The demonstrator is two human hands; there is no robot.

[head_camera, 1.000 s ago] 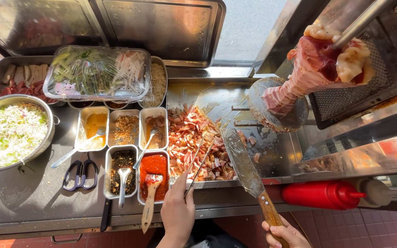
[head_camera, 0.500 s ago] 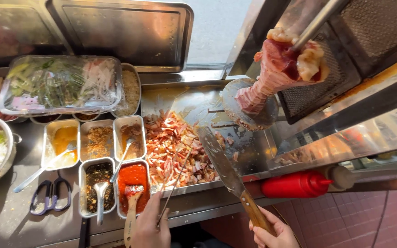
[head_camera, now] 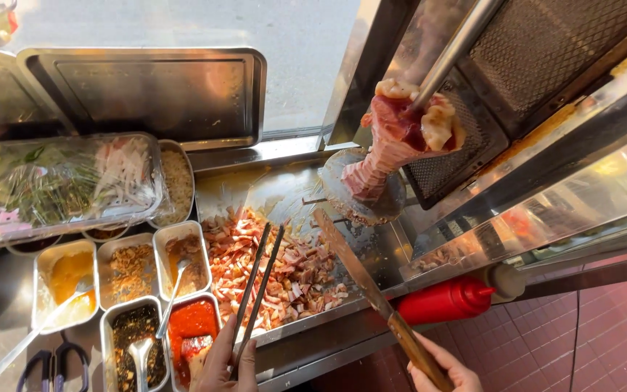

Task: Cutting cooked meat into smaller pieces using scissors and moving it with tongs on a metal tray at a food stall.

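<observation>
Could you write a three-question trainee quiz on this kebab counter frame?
1. True or false: the right hand holds a long knife by its wooden handle.
2. What does the left hand hold over the chopped meat? A) a spoon B) long tongs C) scissors
3. Fill in: the red squeeze bottle lies on its ____ below the counter edge.

Key
1. True; the blade points toward the meat spit.
2. B; the tongs reach over the meat pile.
3. Side.
</observation>
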